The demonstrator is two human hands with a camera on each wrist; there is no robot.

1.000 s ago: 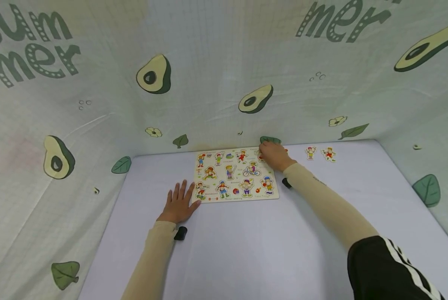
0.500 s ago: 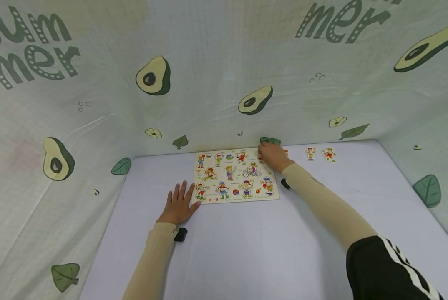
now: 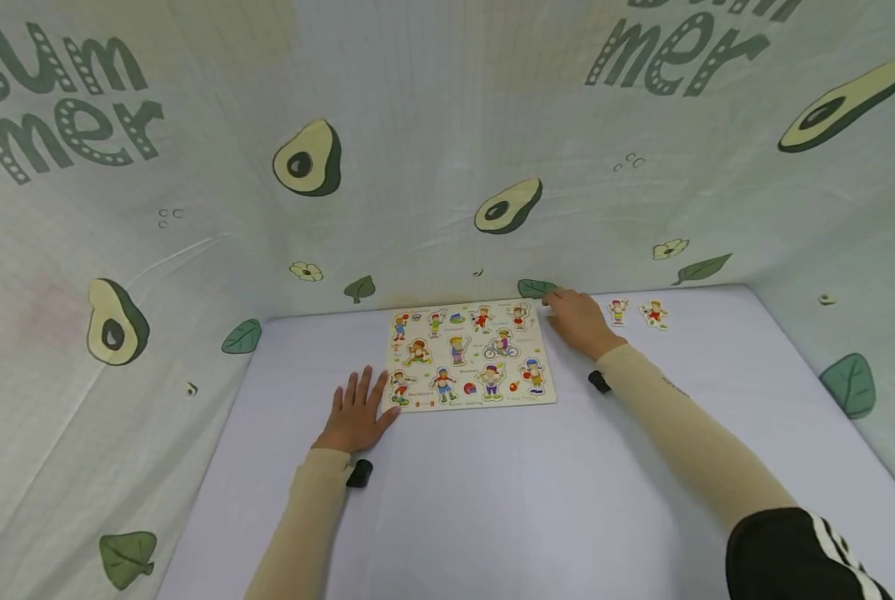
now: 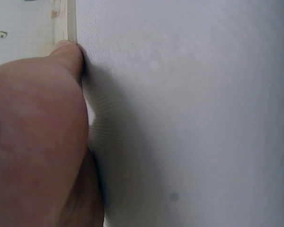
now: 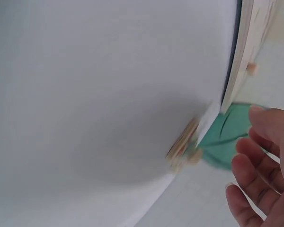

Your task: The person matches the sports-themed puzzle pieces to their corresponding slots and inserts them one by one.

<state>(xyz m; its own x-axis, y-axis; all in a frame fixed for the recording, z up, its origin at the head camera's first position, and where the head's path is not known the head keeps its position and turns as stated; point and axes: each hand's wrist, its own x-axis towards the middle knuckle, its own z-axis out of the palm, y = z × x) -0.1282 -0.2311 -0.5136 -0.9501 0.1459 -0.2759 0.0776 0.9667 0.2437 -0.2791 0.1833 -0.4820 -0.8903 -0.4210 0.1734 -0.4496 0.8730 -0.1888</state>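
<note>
Puzzle board (image 3: 472, 358) lies flat on the white table (image 3: 492, 500), near its far edge, cartoon sports figures (image 3: 458, 350) spread across its face. Your left hand (image 3: 352, 419) rests at its near left corner, fingers straight and splayed, holding nothing, thumb touching the board. Your right hand (image 3: 578, 322) is just beside the far right corner, fingers loosely bent and parted, gripping nothing; a blurred, wooden-edged thing (image 5: 183, 141) lies near the fingertips. Two loose figure pieces (image 3: 617, 312) lie to its right. Beyond hangs pale cloth (image 3: 402, 125) printed with avocados.
</note>
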